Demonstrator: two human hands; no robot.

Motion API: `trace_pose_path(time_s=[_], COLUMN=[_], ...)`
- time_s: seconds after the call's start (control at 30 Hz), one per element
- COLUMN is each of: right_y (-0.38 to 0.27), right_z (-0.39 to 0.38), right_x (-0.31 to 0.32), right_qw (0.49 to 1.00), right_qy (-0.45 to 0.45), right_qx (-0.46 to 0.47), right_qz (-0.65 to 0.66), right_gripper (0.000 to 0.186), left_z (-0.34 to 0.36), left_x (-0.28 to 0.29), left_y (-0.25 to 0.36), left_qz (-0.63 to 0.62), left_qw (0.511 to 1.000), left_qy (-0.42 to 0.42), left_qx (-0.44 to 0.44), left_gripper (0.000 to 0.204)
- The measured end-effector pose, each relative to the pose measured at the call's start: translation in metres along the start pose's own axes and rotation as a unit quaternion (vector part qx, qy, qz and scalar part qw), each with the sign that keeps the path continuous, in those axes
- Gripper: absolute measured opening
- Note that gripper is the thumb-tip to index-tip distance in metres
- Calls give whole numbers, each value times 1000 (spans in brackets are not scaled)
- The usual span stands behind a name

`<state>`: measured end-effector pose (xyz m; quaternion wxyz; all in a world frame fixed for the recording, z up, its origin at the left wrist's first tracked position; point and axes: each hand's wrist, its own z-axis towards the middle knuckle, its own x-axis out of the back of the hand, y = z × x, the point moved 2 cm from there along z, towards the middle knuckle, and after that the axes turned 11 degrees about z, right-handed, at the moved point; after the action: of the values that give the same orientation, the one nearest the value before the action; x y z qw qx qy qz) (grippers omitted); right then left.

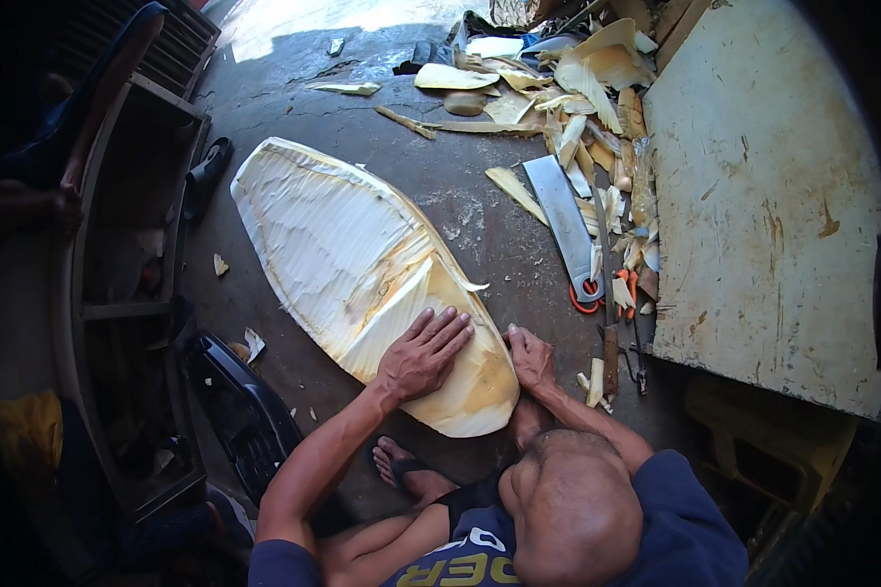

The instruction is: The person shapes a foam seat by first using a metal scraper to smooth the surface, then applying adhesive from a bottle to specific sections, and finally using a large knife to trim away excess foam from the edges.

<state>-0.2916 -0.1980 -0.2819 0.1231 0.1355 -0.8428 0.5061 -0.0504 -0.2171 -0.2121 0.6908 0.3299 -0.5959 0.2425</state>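
A large pale, boat-shaped slab point(333, 225) with a ridged, peeling surface and yellowish edges lies slantwise on the floor in front of me. My left hand point(426, 354) rests flat on its near part, fingers stretched out and close together. At the slab's near right edge, my right hand point(531, 359) is closed on the rim, its lower fingers partly hidden. Right of the slab lies a wide flat metal blade point(560, 215) with a red loop at its near end. Beside that is a long knife with a wooden handle point(611, 362).
Pale peelings and offcuts point(519, 88) are heaped at the far right. A stained whitish board point(764, 196) stands at right, near orange-handled tools point(628, 290). To the left are an open shelf point(127, 311), a black plastic shell point(240, 401), a sandal point(206, 178) and another person's hand point(67, 207).
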Motion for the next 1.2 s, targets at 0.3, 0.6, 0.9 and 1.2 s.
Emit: trace_pose_path(time_s=[0.3, 0.6, 0.9, 1.2], right_y=[-2, 7, 0, 5], right_z=[-1, -2, -4, -1], right_x=[-2, -2, 1, -1], right_qw=[999, 991, 994, 997], right_qy=[13, 30, 44, 30], right_qx=[31, 68, 59, 37], right_qz=[4, 109, 85, 63], right_gripper=[43, 22, 52, 58], left_z=[0, 0, -1, 0], left_x=[-1, -1, 0, -1], left_y=[0, 0, 0, 0], left_qz=[7, 0, -2, -6], left_qw=[1000, 1000, 1000, 1000], left_qy=[-4, -5, -4, 3], left_qx=[-1, -3, 3, 4], left_gripper=[59, 60, 62, 60])
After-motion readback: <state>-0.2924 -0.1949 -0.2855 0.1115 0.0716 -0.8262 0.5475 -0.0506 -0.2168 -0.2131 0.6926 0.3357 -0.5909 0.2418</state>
